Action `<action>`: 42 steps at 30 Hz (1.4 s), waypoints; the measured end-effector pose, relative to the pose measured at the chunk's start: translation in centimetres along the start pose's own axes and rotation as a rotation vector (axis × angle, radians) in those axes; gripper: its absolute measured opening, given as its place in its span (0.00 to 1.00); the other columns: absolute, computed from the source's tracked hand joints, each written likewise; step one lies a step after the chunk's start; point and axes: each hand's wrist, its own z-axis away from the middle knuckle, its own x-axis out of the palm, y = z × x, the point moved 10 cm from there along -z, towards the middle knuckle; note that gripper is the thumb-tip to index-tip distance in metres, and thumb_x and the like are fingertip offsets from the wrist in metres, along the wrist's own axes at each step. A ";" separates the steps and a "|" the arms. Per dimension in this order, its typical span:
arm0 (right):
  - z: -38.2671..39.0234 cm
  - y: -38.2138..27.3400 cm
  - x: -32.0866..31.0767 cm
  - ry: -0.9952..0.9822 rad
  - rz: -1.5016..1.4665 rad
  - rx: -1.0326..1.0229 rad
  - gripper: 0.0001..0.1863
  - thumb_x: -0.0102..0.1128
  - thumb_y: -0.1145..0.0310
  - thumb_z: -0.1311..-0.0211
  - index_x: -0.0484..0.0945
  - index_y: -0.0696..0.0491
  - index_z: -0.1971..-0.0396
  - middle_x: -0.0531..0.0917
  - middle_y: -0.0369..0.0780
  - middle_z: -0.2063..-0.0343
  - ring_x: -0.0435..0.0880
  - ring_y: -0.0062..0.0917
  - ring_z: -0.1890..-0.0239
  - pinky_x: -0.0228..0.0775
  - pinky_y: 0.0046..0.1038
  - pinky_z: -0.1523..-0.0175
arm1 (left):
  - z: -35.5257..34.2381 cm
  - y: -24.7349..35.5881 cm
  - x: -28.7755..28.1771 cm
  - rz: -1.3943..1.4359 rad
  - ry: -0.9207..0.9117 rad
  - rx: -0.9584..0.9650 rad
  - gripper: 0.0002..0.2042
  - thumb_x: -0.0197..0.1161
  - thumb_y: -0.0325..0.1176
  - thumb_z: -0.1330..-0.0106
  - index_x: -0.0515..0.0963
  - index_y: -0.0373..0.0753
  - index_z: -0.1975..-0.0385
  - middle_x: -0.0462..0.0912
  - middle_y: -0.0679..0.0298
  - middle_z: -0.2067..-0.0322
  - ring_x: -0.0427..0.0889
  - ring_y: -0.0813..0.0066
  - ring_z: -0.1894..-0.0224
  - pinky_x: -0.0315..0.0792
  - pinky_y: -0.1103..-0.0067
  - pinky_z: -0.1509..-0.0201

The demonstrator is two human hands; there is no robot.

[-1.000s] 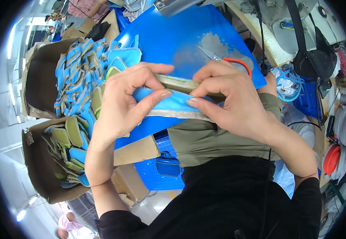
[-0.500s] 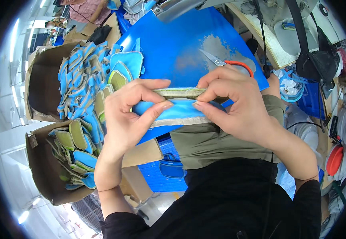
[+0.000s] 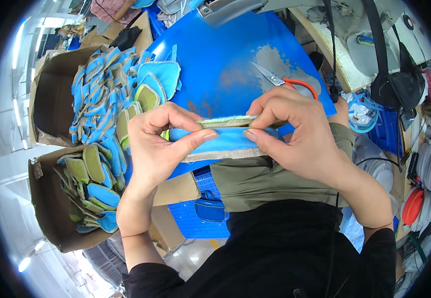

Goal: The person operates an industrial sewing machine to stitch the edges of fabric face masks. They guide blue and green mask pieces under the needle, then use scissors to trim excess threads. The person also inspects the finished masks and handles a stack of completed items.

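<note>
Between my two hands is a blue fabric pad (image 3: 220,144) with a grey edging and a green-grey strip along its upper side. My left hand (image 3: 158,141) pinches its left end between thumb and fingers. At the other end my right hand (image 3: 290,131) grips it the same way, thumb on the blue face. The fingers hide both ends of the pad. Beyond my right hand, scissors (image 3: 285,81) with red handles lie on the blue tabletop (image 3: 215,59). Left of my left hand several blue and green pads (image 3: 158,77) lie overlapped.
A cardboard box (image 3: 51,116) at the left stands by a heap of blue and grey strips (image 3: 101,94). A nearer box (image 3: 51,208) holds green and blue pads. Metal machine parts (image 3: 230,9) jut over the far edge. Below the tabletop sits a blue crate (image 3: 190,213).
The pad's upper strip has tilted slightly, and my left fingers have shifted a little along it. Both hands still grip the pad. The whole view has moved slightly.
</note>
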 end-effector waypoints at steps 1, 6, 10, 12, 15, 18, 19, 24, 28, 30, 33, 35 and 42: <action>0.0 0.0 0.0 0.000 -0.004 0.004 0.08 0.72 0.73 0.47 0.79 0.55 0.76 0.85 0.41 0.68 0.83 0.36 0.64 0.71 0.35 0.59 | 0.1 -0.1 -0.1 -0.003 0.009 -0.011 0.08 0.80 0.23 0.48 0.85 0.33 0.75 0.88 0.59 0.70 0.86 0.76 0.64 0.78 0.80 0.57; -0.3 0.1 0.4 0.007 -0.022 0.000 0.10 0.72 0.74 0.48 0.76 0.56 0.77 0.84 0.41 0.70 0.83 0.35 0.67 0.71 0.34 0.62 | 0.5 -0.3 -0.4 -0.016 0.032 -0.035 0.08 0.80 0.23 0.48 0.84 0.34 0.76 0.89 0.59 0.71 0.87 0.76 0.65 0.79 0.79 0.57; -0.4 0.1 0.7 -0.004 -0.013 0.007 0.11 0.72 0.74 0.47 0.75 0.56 0.78 0.83 0.40 0.72 0.82 0.34 0.68 0.70 0.34 0.63 | 0.8 0.2 -0.6 -0.009 0.080 0.017 0.08 0.80 0.22 0.48 0.84 0.34 0.76 0.89 0.59 0.71 0.87 0.75 0.65 0.79 0.79 0.57; -0.4 0.0 0.8 -0.012 -0.016 0.004 0.11 0.71 0.74 0.47 0.74 0.56 0.78 0.82 0.40 0.73 0.81 0.34 0.69 0.69 0.34 0.64 | 1.0 0.6 -0.7 -0.016 0.097 0.033 0.08 0.79 0.21 0.47 0.84 0.34 0.77 0.89 0.59 0.71 0.88 0.74 0.65 0.79 0.79 0.57; -0.4 0.1 0.9 -0.023 -0.015 0.024 0.12 0.71 0.74 0.47 0.74 0.56 0.78 0.82 0.39 0.74 0.81 0.34 0.70 0.68 0.34 0.66 | 1.0 0.7 -0.6 -0.014 0.064 0.011 0.08 0.79 0.21 0.48 0.83 0.34 0.78 0.89 0.58 0.71 0.88 0.74 0.66 0.79 0.79 0.57; -0.4 0.1 1.0 -0.023 -0.019 0.029 0.12 0.71 0.74 0.47 0.73 0.56 0.78 0.82 0.39 0.75 0.81 0.34 0.70 0.68 0.34 0.66 | 1.0 0.8 -0.6 -0.019 0.061 0.014 0.08 0.79 0.21 0.48 0.83 0.34 0.78 0.89 0.58 0.71 0.88 0.74 0.66 0.79 0.78 0.58; -0.4 0.1 1.0 -0.021 -0.022 0.027 0.12 0.71 0.74 0.47 0.73 0.56 0.78 0.82 0.39 0.75 0.81 0.34 0.70 0.68 0.34 0.66 | 1.0 0.9 -0.6 -0.029 0.060 0.019 0.08 0.79 0.21 0.48 0.83 0.34 0.78 0.89 0.58 0.71 0.88 0.74 0.66 0.79 0.78 0.58; -0.4 -0.1 0.9 -0.024 -0.024 0.025 0.12 0.71 0.74 0.47 0.73 0.56 0.79 0.82 0.39 0.75 0.81 0.33 0.70 0.68 0.34 0.66 | 1.1 1.2 -0.7 -0.045 0.052 0.038 0.08 0.78 0.19 0.49 0.83 0.34 0.78 0.88 0.57 0.71 0.85 0.75 0.66 0.76 0.79 0.60; -0.5 -0.5 0.9 -0.028 0.004 -0.001 0.13 0.71 0.75 0.47 0.72 0.56 0.79 0.81 0.39 0.75 0.81 0.34 0.70 0.68 0.35 0.66 | 1.1 1.2 -0.8 -0.035 0.050 0.042 0.08 0.78 0.20 0.49 0.83 0.34 0.78 0.88 0.57 0.71 0.86 0.74 0.66 0.77 0.79 0.59; -0.6 -0.7 0.8 -0.020 0.016 -0.027 0.13 0.71 0.74 0.47 0.72 0.55 0.79 0.81 0.38 0.76 0.80 0.33 0.71 0.67 0.35 0.67 | 1.0 1.4 -0.9 -0.045 0.057 0.051 0.08 0.79 0.20 0.48 0.82 0.34 0.79 0.89 0.58 0.71 0.87 0.74 0.66 0.79 0.78 0.59; -0.6 -0.7 0.8 -0.034 0.043 0.003 0.13 0.71 0.74 0.47 0.72 0.56 0.78 0.81 0.38 0.75 0.80 0.32 0.73 0.67 0.34 0.69 | 1.0 1.5 -0.8 -0.055 0.058 0.056 0.08 0.79 0.20 0.48 0.82 0.34 0.78 0.89 0.58 0.71 0.87 0.74 0.66 0.79 0.78 0.59; -0.7 -0.6 0.9 -0.046 0.039 0.034 0.10 0.71 0.74 0.46 0.75 0.56 0.76 0.81 0.38 0.75 0.79 0.30 0.75 0.67 0.33 0.70 | 0.7 1.5 -0.8 -0.067 0.042 0.056 0.08 0.79 0.21 0.48 0.82 0.34 0.78 0.89 0.58 0.71 0.87 0.74 0.66 0.79 0.79 0.59; -1.9 -1.4 1.9 -0.337 -0.053 0.227 0.09 0.70 0.73 0.41 0.86 0.59 0.62 0.83 0.36 0.78 0.79 0.18 0.78 0.68 0.24 0.71 | -2.2 3.2 -1.4 -0.071 -0.106 0.001 0.11 0.79 0.19 0.50 0.79 0.36 0.81 0.88 0.59 0.72 0.86 0.77 0.66 0.77 0.80 0.60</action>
